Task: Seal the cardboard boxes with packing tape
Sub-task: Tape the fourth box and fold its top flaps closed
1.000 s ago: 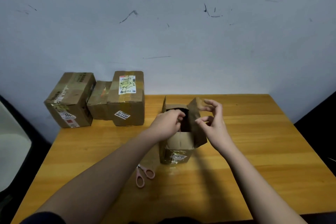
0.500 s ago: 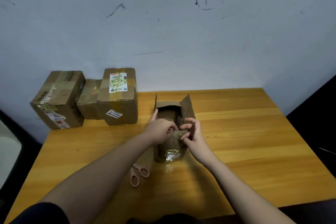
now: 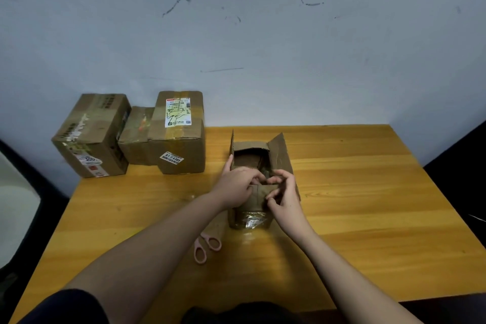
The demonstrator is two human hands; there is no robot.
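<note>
between left hand (image 3: 236, 184) and right hand (image 3: 282, 192), open cardboard box (image 3: 252, 216)

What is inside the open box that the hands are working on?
Inside the open box, only a dim brown cardboard-like surface shows. Both the left hand and right hand cover the near part, so contents cannot be identified.

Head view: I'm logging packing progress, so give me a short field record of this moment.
open box: small cardboard box at table centre, side flaps up
near flap: folded down under both hands
left hand: rests on the near flap, fingers curled at its edge
right hand: pinches the flap edge
scissors: pink handles, left of the box
other boxes: three, far left, taped
tape roll: not visible
</note>
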